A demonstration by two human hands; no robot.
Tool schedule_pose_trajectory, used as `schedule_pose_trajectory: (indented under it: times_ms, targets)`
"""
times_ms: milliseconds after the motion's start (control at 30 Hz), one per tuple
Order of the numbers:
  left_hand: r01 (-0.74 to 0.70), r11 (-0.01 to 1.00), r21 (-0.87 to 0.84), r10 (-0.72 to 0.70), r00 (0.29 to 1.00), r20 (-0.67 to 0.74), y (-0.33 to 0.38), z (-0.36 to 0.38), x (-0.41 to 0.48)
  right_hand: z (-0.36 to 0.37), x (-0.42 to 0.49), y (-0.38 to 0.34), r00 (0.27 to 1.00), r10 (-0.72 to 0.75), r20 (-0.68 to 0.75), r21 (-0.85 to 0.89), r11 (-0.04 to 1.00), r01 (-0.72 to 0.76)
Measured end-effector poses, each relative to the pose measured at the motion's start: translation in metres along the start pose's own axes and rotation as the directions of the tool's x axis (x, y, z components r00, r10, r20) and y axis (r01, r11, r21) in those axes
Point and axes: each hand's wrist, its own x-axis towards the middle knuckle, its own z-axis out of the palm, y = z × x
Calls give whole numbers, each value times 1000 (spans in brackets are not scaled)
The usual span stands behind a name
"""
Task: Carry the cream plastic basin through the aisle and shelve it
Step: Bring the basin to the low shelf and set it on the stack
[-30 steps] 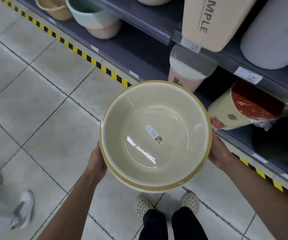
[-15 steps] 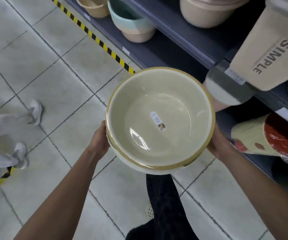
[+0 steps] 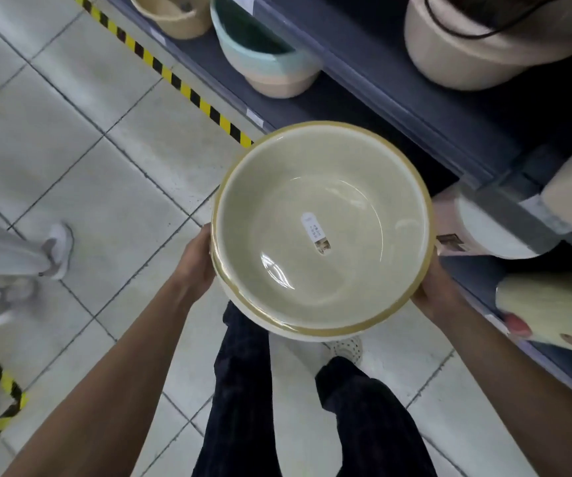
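basin: cream plastic basin (image 3: 346, 208), frame centre, mouth up, beside shelf (image 3: 398, 108) | hands: left hand (image 3: 195, 263) and right hand (image 3: 432, 294) hold its opposite sides under the rim | handling: probably light, stiff, glossy and slippery; hold at rim | around: teal bucket (image 3: 264, 53) upper centre; other person's shoe (image 3: 57, 249) at left, near the path

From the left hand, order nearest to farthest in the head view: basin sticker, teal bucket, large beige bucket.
1. Sticker, inside the held basin.
2. Teal bucket, lower shelf ahead.
3. Beige bucket, upper shelf, far right.
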Motion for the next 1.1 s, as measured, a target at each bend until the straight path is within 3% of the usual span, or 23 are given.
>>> schedule_pose_trajectory:
  times_ms: [300, 500, 867, 1000, 1100]
  targets:
    - [72, 993, 92, -84, 988, 133, 49, -47, 180, 64, 91, 45, 989, -44, -145, 105, 993, 59]
    - [81, 984, 158, -115, 969, 220, 48, -46, 268, 81, 148, 56, 975, 32, -218, 272, 962, 29]
    - [53, 977, 206, -112, 951, 287, 25, 10, 408, 30, 280, 77, 974, 42, -221, 305, 952, 28]
    - [67, 974, 216, -132, 943, 304, 30, 32, 449, 13, 314, 82, 955, 55, -291, 335, 941, 48]
    - [49, 967, 250, -131, 936, 325, 40, 50, 478, 1, 336, 81, 967, 49, -252, 361, 932, 47]
